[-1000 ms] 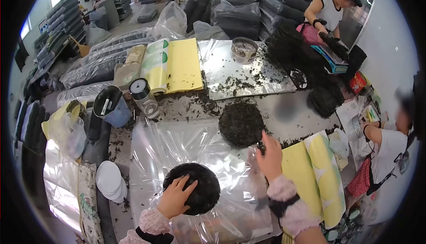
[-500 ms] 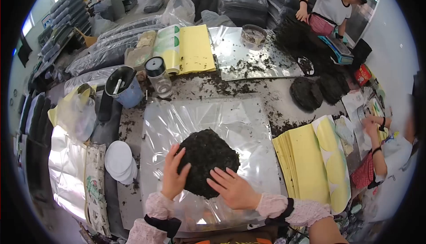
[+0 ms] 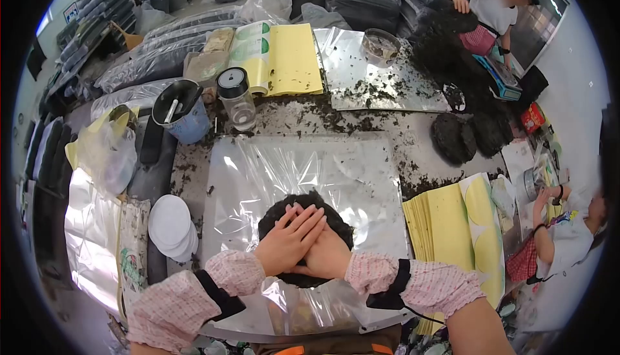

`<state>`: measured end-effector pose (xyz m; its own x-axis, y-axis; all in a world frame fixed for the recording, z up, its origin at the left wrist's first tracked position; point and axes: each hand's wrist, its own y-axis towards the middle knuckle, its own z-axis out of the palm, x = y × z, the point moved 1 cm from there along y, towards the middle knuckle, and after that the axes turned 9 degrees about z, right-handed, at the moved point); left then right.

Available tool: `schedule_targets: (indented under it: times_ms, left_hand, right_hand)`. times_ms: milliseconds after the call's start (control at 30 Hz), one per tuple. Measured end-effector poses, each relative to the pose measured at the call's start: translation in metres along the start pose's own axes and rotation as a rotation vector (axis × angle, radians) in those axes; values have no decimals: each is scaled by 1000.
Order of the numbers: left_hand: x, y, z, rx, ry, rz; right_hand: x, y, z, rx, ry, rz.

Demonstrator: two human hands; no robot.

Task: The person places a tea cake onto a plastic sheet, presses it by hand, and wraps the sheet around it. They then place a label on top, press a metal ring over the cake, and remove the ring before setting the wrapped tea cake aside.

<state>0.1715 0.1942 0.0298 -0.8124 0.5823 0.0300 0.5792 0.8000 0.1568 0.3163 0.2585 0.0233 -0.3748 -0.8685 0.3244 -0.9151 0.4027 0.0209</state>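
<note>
Your left hand [image 3: 289,240] and right hand [image 3: 327,251] lie flat, overlapping, pressed on the dark round cake [image 3: 311,204]; beyond it stands the jar [image 3: 237,102], white discs [image 3: 172,226] left.

Pkg workshop w/ bagged stacks [image 3: 365,1], label sheets [image 3: 483,232], 2 co-workers [image 3: 494,11].

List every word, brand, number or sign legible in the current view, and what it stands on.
No text can be read.
Red container: marks too small.
Upper label sheet: green print, too small.
Wall sign: too small, blurred.
White printed wrapping: green print, blurred.
</note>
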Motion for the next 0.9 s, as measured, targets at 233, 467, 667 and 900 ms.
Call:
schedule_targets:
  times_ms: [233,467,667,900]
  left_hand:
    - [5,7,21,63,-224,-46]
    - [-13,-8,-5,-209,-388,-239]
    - [-117,-124,-90,-186,-487,-515]
    - [-143,-141,-134,-373,-18,-359]
  right_hand:
    - [-7,0,36,145,-75,92]
    - [-8,1,41,-122,17,-1]
    - [-48,-103,-64,-682,112,583]
    - [-51,-157,-134,-548,1179,703]
